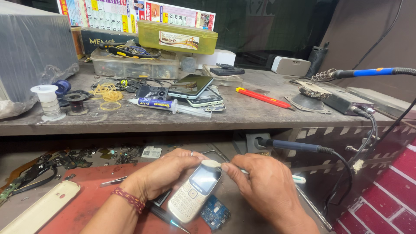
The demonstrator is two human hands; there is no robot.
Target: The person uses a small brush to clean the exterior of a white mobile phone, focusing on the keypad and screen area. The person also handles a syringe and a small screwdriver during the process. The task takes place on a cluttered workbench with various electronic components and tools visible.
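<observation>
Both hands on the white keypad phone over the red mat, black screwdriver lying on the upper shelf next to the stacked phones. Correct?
Not quite. The head view shows the screwdriver on the upper shelf is red, not black. The rest holds: the left hand and right hand are both on the white keypad phone over the red mat, and the screwdriver lies beside the stacked phones.

A syringe [171, 105], red screwdriver [263, 97] and stacked smartphones [195, 89] lie on the wooden shelf [130, 119]. A solder spool [48, 102] stands left, beside yellow rubber bands [106, 92].
</observation>
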